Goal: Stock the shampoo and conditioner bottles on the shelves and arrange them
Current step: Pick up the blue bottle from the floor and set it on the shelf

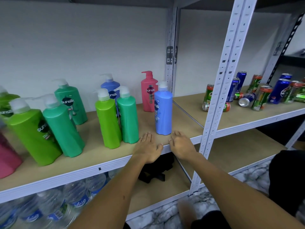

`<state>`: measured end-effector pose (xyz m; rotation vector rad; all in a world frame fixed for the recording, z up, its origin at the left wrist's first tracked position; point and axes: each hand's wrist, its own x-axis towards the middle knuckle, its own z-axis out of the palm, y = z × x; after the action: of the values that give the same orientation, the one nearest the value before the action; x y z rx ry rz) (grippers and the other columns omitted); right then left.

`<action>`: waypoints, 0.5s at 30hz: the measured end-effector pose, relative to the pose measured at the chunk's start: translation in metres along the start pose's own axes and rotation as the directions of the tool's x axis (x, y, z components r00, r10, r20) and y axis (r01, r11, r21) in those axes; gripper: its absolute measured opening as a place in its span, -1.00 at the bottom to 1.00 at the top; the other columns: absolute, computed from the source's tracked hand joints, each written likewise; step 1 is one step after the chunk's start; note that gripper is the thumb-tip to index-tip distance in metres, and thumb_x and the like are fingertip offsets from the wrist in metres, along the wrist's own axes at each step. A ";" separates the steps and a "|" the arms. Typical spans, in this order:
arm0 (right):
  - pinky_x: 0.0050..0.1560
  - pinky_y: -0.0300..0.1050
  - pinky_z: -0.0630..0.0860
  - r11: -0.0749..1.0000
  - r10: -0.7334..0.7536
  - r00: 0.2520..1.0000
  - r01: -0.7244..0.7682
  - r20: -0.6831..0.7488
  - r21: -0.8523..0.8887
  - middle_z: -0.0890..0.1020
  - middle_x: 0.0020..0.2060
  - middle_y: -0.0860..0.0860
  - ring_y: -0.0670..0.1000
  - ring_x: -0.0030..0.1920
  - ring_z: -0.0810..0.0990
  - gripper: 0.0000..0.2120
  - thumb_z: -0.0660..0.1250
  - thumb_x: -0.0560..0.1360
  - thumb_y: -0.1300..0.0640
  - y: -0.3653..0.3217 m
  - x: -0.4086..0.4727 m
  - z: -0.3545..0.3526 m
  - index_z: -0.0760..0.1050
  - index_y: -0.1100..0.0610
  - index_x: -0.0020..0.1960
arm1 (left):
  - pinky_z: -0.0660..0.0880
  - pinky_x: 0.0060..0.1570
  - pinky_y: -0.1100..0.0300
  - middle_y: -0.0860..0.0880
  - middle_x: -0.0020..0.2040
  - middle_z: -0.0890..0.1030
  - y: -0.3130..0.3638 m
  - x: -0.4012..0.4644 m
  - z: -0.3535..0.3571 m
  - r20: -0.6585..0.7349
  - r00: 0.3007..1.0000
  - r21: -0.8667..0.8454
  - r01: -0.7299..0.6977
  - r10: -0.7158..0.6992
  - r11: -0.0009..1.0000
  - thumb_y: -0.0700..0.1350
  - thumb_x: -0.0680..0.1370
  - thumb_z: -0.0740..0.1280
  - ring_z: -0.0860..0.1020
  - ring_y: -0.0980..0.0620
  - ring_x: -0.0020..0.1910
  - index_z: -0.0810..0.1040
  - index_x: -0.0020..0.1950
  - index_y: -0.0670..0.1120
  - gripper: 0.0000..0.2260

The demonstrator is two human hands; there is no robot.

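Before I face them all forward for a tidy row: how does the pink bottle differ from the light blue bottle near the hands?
The pink bottle stands further back, label facing out, pump pink. The light blue bottle stands at the front edge, label turned sideways, pump white. Both are upright.

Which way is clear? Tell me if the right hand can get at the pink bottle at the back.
Probably not directly: the blue bottle stands between the right hand and the pink bottle.
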<state>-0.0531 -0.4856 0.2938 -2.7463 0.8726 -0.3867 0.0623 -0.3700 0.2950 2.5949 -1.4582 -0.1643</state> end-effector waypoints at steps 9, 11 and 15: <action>0.41 -0.03 0.27 0.987 0.042 0.993 -0.023 0.114 -0.162 0.20 0.49 0.10 0.06 0.51 0.08 -0.37 0.24 0.52 0.12 -0.019 -0.043 -0.012 0.09 0.21 0.51 | -0.07 0.52 0.06 -0.20 0.57 -0.06 -0.015 -0.067 -0.004 0.010 0.998 0.140 -0.062 0.061 0.988 -0.02 0.53 0.19 -0.07 -0.10 0.55 -0.08 0.55 -0.24 -0.29; 0.44 -0.05 0.22 0.978 0.062 0.991 -0.036 0.119 -0.207 0.17 0.49 0.11 0.09 0.51 0.08 -0.31 0.26 0.50 0.10 -0.028 -0.050 -0.010 0.04 0.23 0.52 | -0.05 0.52 0.06 -0.20 0.57 -0.03 -0.021 -0.081 -0.007 0.010 0.999 0.146 -0.044 0.043 0.988 -0.04 0.52 0.22 -0.04 -0.11 0.55 -0.06 0.55 -0.24 -0.29; 0.46 -0.04 0.21 0.974 0.074 0.987 -0.040 0.144 -0.222 0.13 0.50 0.12 0.10 0.51 0.10 -0.25 0.31 0.49 0.06 -0.036 -0.062 -0.012 0.02 0.25 0.53 | -0.03 0.51 0.05 -0.22 0.56 -0.01 -0.036 -0.102 -0.008 0.005 1.000 0.178 0.001 -0.002 0.984 -0.07 0.51 0.24 -0.02 -0.15 0.54 -0.06 0.54 -0.27 -0.27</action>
<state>-0.0862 -0.4220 0.3051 -2.8927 1.0052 -0.0716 0.0406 -0.2638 0.2981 2.7365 -1.5388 -0.0422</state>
